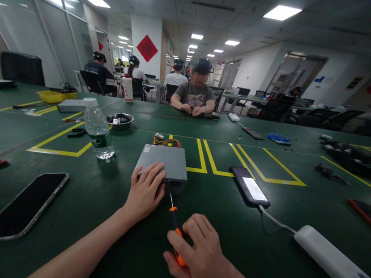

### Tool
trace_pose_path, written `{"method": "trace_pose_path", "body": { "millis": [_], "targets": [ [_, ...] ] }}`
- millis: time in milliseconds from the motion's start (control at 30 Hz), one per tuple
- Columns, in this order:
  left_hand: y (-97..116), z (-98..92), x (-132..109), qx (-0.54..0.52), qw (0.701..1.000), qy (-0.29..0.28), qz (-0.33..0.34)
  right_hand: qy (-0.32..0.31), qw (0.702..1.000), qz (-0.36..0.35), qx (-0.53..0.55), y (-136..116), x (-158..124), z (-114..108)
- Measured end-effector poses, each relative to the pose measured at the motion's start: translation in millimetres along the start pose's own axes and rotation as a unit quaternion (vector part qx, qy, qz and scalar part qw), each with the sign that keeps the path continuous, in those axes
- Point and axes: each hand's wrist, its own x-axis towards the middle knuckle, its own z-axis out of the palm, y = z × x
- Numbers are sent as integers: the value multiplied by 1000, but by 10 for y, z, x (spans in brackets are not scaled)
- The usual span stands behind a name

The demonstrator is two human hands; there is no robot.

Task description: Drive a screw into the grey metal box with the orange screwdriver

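Note:
A grey metal power-supply box (165, 161) lies on the green table (101, 219) in front of me, with coloured wires (166, 141) at its far end. My left hand (145, 192) rests on the box's near left corner, fingers spread flat on top. My right hand (196, 253) is wrapped round the orange-and-black handle of a screwdriver (175, 223). The screwdriver's thin shaft points at the box's near face, its tip at or just short of it.
A black phone (23, 207) lies at the near left, a water bottle (98, 130) left of the box. A lit phone (250, 186) on a cable and a white power strip (339, 266) lie right. A metal bowl (119, 120), yellow tray (53, 95), and a seated person (195, 96) are across the table.

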Motion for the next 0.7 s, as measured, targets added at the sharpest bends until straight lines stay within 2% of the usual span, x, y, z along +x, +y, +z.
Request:
{"method": "trace_pose_path", "body": {
  "millis": [200,533,600,700],
  "targets": [
    [-2,-20,21,-19,1000,-2,-8,20,998,43,42,58,-34,-5],
    [4,-10,24,-23,999,-10,-27,-14,1000,-5,8,-19,-9,5],
    [5,-10,21,-22,999,-12,-29,8,1000,4,-1,-5,-14,12],
    [3,-9,20,-20,999,-13,-29,48,997,57,11,7,-30,28]
  ]
}}
